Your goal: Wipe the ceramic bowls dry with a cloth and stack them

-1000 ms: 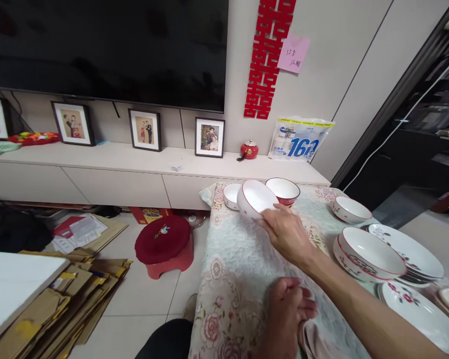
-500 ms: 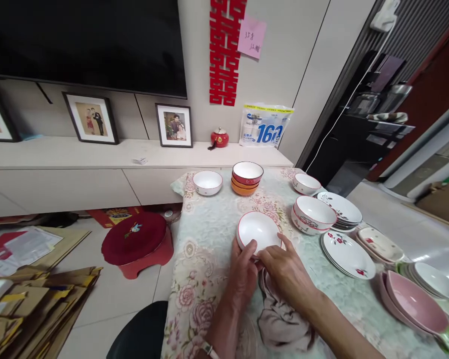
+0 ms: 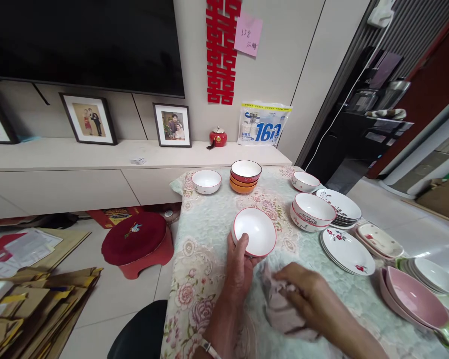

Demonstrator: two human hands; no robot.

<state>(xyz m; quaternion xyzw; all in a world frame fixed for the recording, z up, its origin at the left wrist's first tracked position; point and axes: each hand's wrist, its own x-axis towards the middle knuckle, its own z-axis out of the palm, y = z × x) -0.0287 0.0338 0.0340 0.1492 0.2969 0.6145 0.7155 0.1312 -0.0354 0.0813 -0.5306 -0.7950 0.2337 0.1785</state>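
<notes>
A white bowl with a red rim (image 3: 256, 234) is tilted toward me, held at its left edge by my left hand (image 3: 240, 262), thumb inside and fingers beneath. My right hand (image 3: 310, 294), blurred by motion, is closed on a greyish-pink cloth (image 3: 284, 311) to the right of the bowl. Beyond them stand a similar white bowl (image 3: 206, 182) and a stack of red and orange bowls (image 3: 246, 177). Two larger stacked bowls (image 3: 313, 212) sit to the right.
Flower-patterned plates (image 3: 347, 249), rectangular dishes (image 3: 379, 239) and pink leaf-shaped dishes (image 3: 415, 299) line the table's right side. A small bowl (image 3: 305, 181) stands at the far right. To the left are a red stool (image 3: 134, 239) and a dark seat (image 3: 140, 331).
My right hand has left the bowl's rim and moved down and right onto the cloth, which has shifted. My left hand keeps the bowl, now slightly farther left.
</notes>
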